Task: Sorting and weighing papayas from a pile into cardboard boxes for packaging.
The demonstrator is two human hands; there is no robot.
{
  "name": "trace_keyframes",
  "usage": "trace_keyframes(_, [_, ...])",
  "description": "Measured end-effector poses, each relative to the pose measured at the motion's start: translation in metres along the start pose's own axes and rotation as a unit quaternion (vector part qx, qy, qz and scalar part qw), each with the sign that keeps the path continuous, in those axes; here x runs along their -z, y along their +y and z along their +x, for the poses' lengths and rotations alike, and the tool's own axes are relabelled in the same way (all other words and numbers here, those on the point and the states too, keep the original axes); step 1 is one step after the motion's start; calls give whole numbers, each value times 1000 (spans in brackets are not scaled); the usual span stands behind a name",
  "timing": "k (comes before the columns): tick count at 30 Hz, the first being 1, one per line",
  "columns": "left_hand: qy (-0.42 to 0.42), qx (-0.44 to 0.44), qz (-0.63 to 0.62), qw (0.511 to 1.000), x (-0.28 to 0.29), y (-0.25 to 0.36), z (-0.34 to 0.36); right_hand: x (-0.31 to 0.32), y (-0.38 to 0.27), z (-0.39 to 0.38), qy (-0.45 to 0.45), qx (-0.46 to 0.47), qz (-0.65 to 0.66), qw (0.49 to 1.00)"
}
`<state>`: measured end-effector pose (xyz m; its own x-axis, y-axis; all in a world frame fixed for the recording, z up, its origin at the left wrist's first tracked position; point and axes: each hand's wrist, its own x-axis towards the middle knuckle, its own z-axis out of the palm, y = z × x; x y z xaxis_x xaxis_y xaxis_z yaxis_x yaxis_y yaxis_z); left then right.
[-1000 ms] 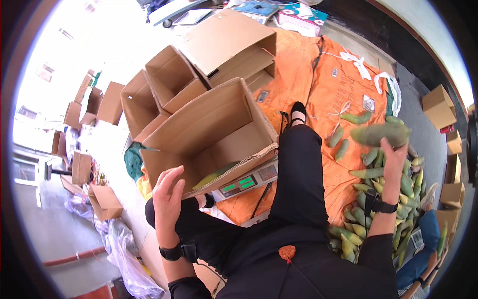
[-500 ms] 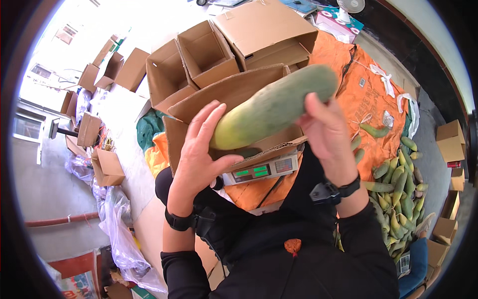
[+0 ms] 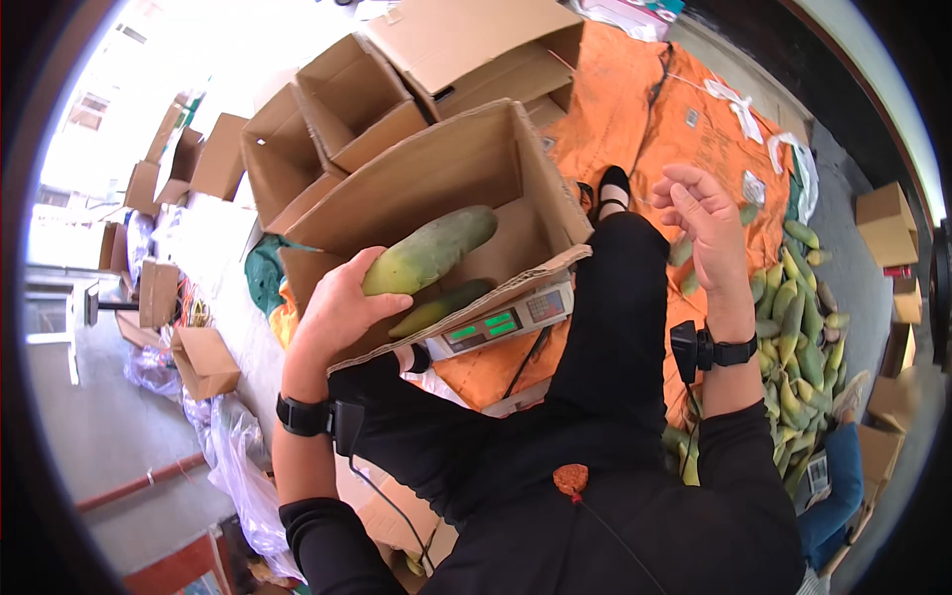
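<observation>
A long green-and-yellow melon (image 3: 436,248) is in my left hand (image 3: 342,302), which grips its yellow end over an open cardboard box (image 3: 397,164). Inside that box, a second melon (image 3: 441,307) lies by the near wall. The box sits on a digital scale (image 3: 506,322) with a lit green display. Off to the right, above the orange sheet, my right hand (image 3: 704,218) is raised with loosely bent fingers and nothing in it. A big heap of similar melons (image 3: 798,337) is on the right, below that hand.
Open cardboard boxes (image 3: 352,94) stand just beyond the one on the scale. An orange sheet (image 3: 635,109) covers the floor ahead and right. Clear plastic wrap (image 3: 243,466) and a small box (image 3: 205,359) lie at left. A person's blue-clad limb (image 3: 838,496) shows at lower right.
My left hand has lowered the melon into the box's opening. My right hand has let go of it and moved right. The view has shifted, showing more of the box's inside.
</observation>
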<state>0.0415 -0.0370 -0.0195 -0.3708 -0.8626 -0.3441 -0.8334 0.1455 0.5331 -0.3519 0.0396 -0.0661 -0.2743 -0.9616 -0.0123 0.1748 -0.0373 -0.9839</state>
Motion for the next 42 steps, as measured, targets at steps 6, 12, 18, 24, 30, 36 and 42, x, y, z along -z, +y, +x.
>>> trace_keyframes(6, [-118, -17, 50, 992, -12, 2, 59, 98, 83, -41, 126, -158, -105, 974])
trace_keyframes(12, [-266, 68, 77, 959, -26, 21, 108, 165, 176, -104, 173, -296, -225, 912])
trace_keyframes(18, [-313, 121, -30, 942, -26, 0, 124, 221, 267, -194, 104, -355, -386, 845])
trace_keyframes(24, [-188, 60, -20, 980, 12, 37, 67, 192, 288, -250, -15, -438, -435, 787])
trace_keyframes(30, [-71, -43, -84, 993, -17, 40, 5, 166, 309, -308, -87, -509, -441, 734])
trace_keyframes(36, [41, -59, -102, 992, -47, 22, -22, 144, 309, -330, -126, -621, -439, 636])
trace_keyframes(42, [66, -46, -116, 990, -61, 27, -21, 135, 322, -333, -89, -636, -452, 620])
